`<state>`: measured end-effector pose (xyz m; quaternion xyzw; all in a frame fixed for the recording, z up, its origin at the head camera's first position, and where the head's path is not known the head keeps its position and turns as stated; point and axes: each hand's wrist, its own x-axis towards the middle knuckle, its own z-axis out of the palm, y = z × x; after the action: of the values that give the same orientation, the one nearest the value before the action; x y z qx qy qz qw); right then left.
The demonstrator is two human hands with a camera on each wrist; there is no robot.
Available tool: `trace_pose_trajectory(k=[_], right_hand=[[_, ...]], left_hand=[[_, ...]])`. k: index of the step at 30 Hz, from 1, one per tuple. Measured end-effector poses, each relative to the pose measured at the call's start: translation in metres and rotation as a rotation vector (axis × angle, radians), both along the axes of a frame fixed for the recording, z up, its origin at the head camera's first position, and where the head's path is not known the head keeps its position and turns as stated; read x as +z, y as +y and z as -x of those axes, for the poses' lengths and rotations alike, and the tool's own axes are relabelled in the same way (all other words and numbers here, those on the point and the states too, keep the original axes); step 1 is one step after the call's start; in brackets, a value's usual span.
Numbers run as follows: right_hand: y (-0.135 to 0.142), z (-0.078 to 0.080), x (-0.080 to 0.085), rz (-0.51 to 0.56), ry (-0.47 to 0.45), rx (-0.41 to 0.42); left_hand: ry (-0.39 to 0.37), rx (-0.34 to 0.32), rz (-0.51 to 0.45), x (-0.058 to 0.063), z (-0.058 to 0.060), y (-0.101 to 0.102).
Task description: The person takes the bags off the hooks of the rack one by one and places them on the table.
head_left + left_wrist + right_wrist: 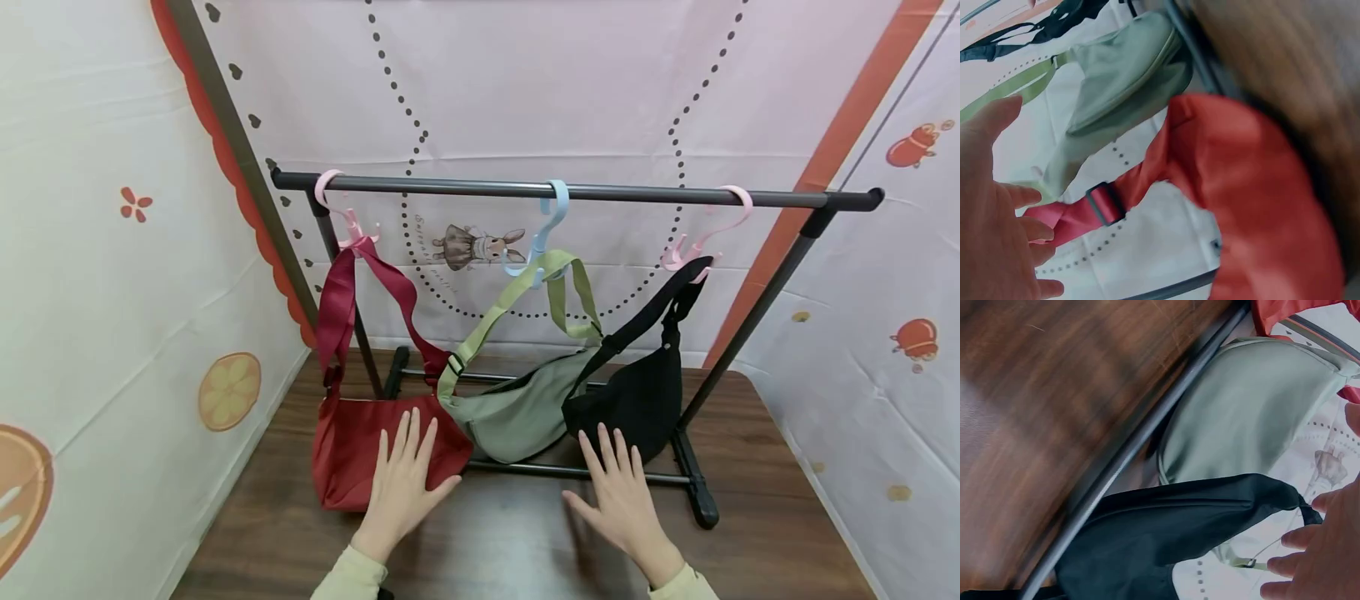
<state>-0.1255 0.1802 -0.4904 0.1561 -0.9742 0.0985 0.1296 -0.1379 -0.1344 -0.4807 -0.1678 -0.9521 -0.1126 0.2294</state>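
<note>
Three shoulder bags hang in a row from a black metal rack [465, 188]. On the left, the red bag [352, 454] hangs by its strap from a pink hook [351, 218]. The sage green bag [517, 417] is in the middle on a light blue hook [551, 221], and the black bag [633, 400] is at the right on another pink hook [712, 233]. My left hand [405, 483] is spread with straight fingers in front of the red bag, overlapping it in the head view. Below the black bag, my right hand [618, 496] has its fingers spread too. Both hands hold nothing.
The rack stands on a dark wooden table [510, 542], its lower bar [555, 472] running behind the hands and its right foot [702, 504] near the table's right side. A printed cloth [525, 92] hangs behind, with patterned side panels left and right.
</note>
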Motion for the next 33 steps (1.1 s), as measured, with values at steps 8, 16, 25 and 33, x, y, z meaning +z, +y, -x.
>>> trace_pose_trajectory(k=[8, 16, 25, 33], right_hand=[[-0.006, 0.004, 0.007, -0.012, 0.032, 0.033], [-0.013, 0.008, 0.014, -0.030, 0.082, 0.065], [-0.018, 0.007, 0.018, -0.025, 0.073, 0.097], [-0.020, 0.003, 0.018, -0.046, 0.072, 0.127]], left_hand=[[0.121, -0.027, 0.036, 0.035, 0.016, -0.018], [0.167, -0.018, 0.048, 0.064, 0.030, -0.034], [0.219, -0.034, 0.013, 0.100, 0.048, -0.045], [0.286, -0.050, 0.053, 0.139, 0.067, -0.058]])
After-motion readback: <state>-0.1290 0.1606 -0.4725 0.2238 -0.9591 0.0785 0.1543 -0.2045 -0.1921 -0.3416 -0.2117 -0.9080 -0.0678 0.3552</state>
